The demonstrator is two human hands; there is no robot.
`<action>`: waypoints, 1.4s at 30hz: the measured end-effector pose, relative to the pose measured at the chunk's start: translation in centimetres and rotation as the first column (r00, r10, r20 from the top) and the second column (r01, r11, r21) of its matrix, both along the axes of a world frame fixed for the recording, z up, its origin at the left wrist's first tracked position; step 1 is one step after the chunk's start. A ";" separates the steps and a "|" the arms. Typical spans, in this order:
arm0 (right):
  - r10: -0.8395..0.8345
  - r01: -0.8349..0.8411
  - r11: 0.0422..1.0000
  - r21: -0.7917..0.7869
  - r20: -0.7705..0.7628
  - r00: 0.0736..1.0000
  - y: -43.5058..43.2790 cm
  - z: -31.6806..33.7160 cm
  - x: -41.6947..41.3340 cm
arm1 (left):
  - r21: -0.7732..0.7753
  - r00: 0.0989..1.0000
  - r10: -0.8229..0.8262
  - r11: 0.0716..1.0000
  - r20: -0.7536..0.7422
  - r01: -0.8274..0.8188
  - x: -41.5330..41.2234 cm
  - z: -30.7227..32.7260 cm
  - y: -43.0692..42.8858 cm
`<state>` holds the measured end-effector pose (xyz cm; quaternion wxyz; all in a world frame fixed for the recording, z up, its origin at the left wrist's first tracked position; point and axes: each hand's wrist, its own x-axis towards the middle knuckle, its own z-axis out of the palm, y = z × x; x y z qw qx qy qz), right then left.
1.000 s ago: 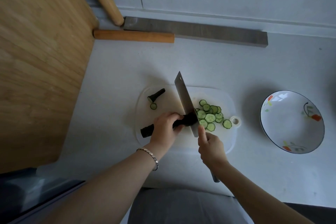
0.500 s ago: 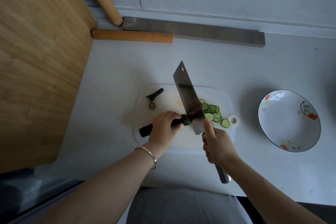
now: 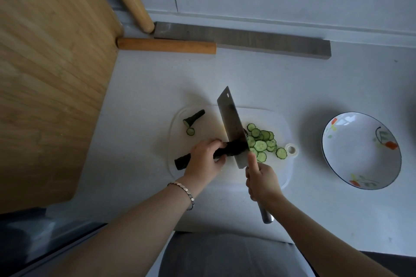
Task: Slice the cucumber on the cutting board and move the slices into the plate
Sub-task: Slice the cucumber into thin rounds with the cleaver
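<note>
A dark cucumber [image 3: 234, 147] lies across the white cutting board [image 3: 276, 173]. My left hand [image 3: 206, 159] grips its middle, so only both ends show. My right hand [image 3: 262, 181] grips the handle of a cleaver [image 3: 231, 126], forefinger laid along the blade. The blade's edge is down on the cucumber's right end. A pile of several green slices [image 3: 262, 143] lies just right of the blade. A cut stem end [image 3: 193, 118] and one slice [image 3: 190, 131] sit at the board's far left. The painted white plate [image 3: 337, 153] stands to the right with nothing in it.
A large wooden board [image 3: 49, 69] fills the left side. Two wooden rolling pins [image 3: 166, 45] and a grey bar [image 3: 247, 39] lie along the back wall. The counter's front edge runs close to my body.
The cleaver was down on the cucumber, rose half a second ago, and has come down again onto its right end. My left hand has stayed on the cucumber.
</note>
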<state>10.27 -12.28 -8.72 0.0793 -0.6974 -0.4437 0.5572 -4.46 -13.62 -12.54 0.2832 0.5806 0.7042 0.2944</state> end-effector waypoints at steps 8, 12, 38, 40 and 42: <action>-0.054 0.049 0.997 -0.053 -0.107 0.993 0.3 3.1 1.4 | 0.012 0.999 -0.015 1.000 0.040 0.014 -0.3 0.2 0.1; -0.006 0.002 0.999 -0.044 -0.093 0.996 -0.1 3.5 1.0 | 0.002 0.999 -0.001 1.000 0.037 0.001 -0.1 0.3 0.1; -0.086 0.075 0.993 -0.096 -0.125 0.988 0.0 2.1 0.7 | -0.025 0.998 0.067 0.997 -0.006 -0.067 -0.1 0.5 -0.4; -0.078 0.068 0.995 -0.077 -0.128 0.989 -0.1 2.8 1.1 | -0.022 0.998 0.069 0.997 0.004 -0.069 -0.2 0.4 -0.3; -0.062 0.055 0.997 -0.060 -0.121 0.991 -0.2 3.4 1.2 | -0.031 0.997 0.074 0.997 0.016 -0.074 -0.2 0.4 -0.3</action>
